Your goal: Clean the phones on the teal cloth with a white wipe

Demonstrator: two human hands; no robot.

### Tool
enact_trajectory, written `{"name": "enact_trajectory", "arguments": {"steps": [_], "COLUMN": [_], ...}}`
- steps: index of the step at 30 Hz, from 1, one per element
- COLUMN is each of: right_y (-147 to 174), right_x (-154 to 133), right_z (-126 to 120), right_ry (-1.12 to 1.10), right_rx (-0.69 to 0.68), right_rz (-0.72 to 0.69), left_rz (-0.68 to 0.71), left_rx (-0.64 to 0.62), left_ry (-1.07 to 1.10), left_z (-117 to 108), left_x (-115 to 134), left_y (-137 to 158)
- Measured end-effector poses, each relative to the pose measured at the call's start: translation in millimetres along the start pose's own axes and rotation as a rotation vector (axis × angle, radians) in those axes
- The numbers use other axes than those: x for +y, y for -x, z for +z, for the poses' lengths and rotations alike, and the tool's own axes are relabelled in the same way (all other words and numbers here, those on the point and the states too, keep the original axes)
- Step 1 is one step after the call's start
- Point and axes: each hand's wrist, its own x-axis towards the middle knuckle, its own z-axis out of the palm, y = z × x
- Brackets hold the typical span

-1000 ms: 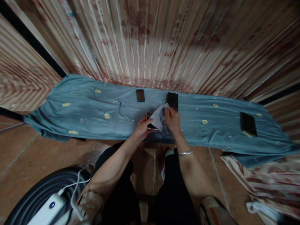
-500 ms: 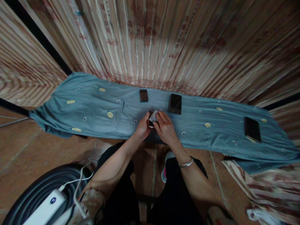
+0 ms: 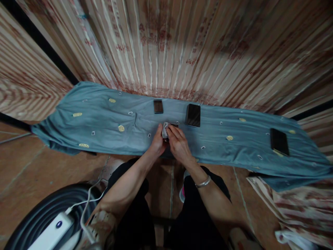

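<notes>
Phone [image 3: 169,132], small and dark, is being worked at the near edge of the tabletop [image 3: 104,118], which is draped in a blue-grey cloth with yellow motifs. It is pinned at its left side by the left hand [image 3: 158,141], fingers curled around its edge; only slivers of the dark body show. A pale wiping cloth [image 3: 164,129] is pressed onto it by the right hand [image 3: 178,144], fingers bunched down over the rag, a bracelet [image 3: 203,182] seen at the wrist.

Handling, as judged: the phone looks stiff, light, glass-faced and likely slippery, so it is best gripped by its long edges, not the screen. The rag is soft and limp and is simply crumpled under the fingertips. Being so close to the edge, the phone could be slid off if pushed too hard.

Further back, a smaller dark phone [image 3: 158,106] lies flat, a larger black phone [image 3: 193,115] just right of it, and another black phone [image 3: 279,141] well apart at the far right. A white power bank [image 3: 50,234] with its cable is seen low left.
</notes>
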Motion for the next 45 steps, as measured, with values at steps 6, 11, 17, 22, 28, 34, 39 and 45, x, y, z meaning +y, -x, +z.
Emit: {"name": "enact_trajectory", "arguments": {"steps": [6,11,17,22,28,34,39,45], "right_y": [-2.8,-0.4,2.4,5.0,5.2,3.2,4.4,2.6], "right_x": [15.8,14.4,0.8,-6.9,2.1,5.6,-8.1,-1.4], "right_z": [-1.2,1.4,5.8,7.2,5.6,0.5,5.8,3.8], "right_ry": [-0.015,-0.02,-0.035,-0.032,-0.008,0.031,0.035,0.06], "right_rx": [0.011,0.008,-0.032,-0.058,-0.027,-0.024,-0.026,0.004], "right_rz": [0.072,0.044,-0.063,-0.101,-0.074,-0.024,-0.074,-0.068], "left_rz": [-0.035,-0.053,0.007,0.029,0.094,0.095,0.111,0.112], "left_rx": [-0.112,-0.085,-0.017,-0.038,-0.076,-0.1,-0.102,-0.116], "left_ry": [-0.101,-0.068,0.027,0.025,0.011,0.01,-0.001,-0.038], "left_z": [1.8,-0.3,-9.9,-7.1,-3.3,-5.7,-7.0,-4.3], "left_x": [0.1,0.6,8.2,21.0,30.0,27.6,19.6,20.9], "left_y": [10.0,7.1,-4.6,-3.4,0.0,-2.0,-6.5,-2.5]}}
